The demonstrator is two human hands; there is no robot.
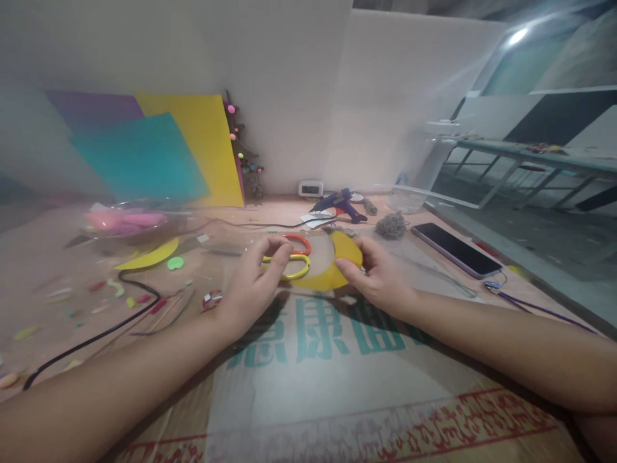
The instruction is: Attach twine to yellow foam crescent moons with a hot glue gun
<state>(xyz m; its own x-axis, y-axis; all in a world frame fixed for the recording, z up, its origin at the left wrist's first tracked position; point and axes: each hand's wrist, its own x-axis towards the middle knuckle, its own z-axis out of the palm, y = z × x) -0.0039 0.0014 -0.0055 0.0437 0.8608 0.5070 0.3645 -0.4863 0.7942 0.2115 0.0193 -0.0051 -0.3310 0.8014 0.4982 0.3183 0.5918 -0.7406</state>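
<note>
A single head-worn camera looked forward and down across the table (29, 254) toward the hot glue gun (339, 202), from its near side. The hands (260, 273) were close to the lens, short of it; a white panel (289, 96) stood beyond it, and grey floor (506, 193) showed well to its right.

This looks like a craft workshop. Bright sheets (139, 157) stand at the upper left, a glue gun (344, 204) and scissors (301, 257) are near the middle, little scraps (176, 263) dot the left, and a long table (569, 158) stands at the right.
</note>
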